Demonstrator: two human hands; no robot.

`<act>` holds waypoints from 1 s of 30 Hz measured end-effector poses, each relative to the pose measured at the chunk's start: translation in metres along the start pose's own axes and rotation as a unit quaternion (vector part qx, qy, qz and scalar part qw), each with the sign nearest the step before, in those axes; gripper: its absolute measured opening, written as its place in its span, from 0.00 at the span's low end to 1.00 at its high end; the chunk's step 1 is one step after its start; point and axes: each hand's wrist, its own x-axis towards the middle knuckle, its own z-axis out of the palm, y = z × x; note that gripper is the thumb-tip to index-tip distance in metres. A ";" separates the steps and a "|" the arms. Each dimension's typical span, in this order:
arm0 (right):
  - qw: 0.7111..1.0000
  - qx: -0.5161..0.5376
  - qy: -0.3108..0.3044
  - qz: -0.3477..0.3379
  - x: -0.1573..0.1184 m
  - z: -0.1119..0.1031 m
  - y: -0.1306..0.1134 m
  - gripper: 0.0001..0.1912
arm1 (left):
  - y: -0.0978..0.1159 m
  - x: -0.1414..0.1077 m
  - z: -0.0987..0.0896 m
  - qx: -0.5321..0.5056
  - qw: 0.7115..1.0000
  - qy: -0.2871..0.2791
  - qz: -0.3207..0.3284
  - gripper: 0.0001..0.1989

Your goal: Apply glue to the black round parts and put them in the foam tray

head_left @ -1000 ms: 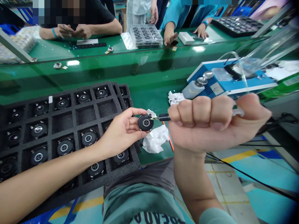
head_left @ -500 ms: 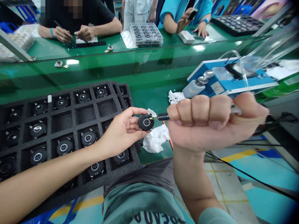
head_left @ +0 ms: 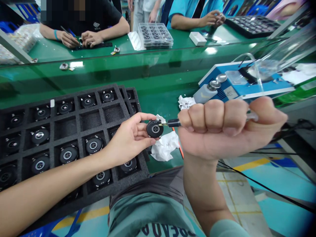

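Observation:
Between the fingers and thumb of my left hand [head_left: 134, 136] is a round black watch body [head_left: 154, 129], its ringed face turned up toward me. My right hand [head_left: 222, 128] is wrapped round a dispenser with a black front end [head_left: 173, 123]; its thin tip meets the upper right of the watch body. Most of the dispenser is hidden in my fist. Under and beside the watch body lies crumpled white tissue [head_left: 166, 147]. To the left, a black foam tray [head_left: 77, 135] holds several similar watch bodies in its compartments, and some compartments are bare.
A pump bottle [head_left: 207, 91] stands by a blue machine [head_left: 228, 84] at the right, near a spotted tissue [head_left: 186, 102]. Across the green bench [head_left: 158, 74], people work beside a clear divided box [head_left: 155, 35] and a white box [head_left: 197, 38]. Black cables hang at the lower right.
My hands and the watch body have barely shifted, very slightly right. Across the bench, one person's hands have come together and moved right; the other person's hands have shifted a little.

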 end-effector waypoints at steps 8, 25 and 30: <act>1.000 0.012 -0.007 0.001 0.002 0.005 0.003 0.30 | 0.000 0.001 0.000 0.004 1.000 -0.003 0.005 0.26; 1.000 0.013 -0.015 0.008 0.000 0.002 0.004 0.30 | 0.003 0.002 0.001 -0.008 1.000 -0.003 0.000 0.26; 0.999 0.004 0.006 0.034 -0.001 0.006 -0.002 0.29 | 0.003 0.002 0.001 -0.009 1.000 -0.002 -0.002 0.26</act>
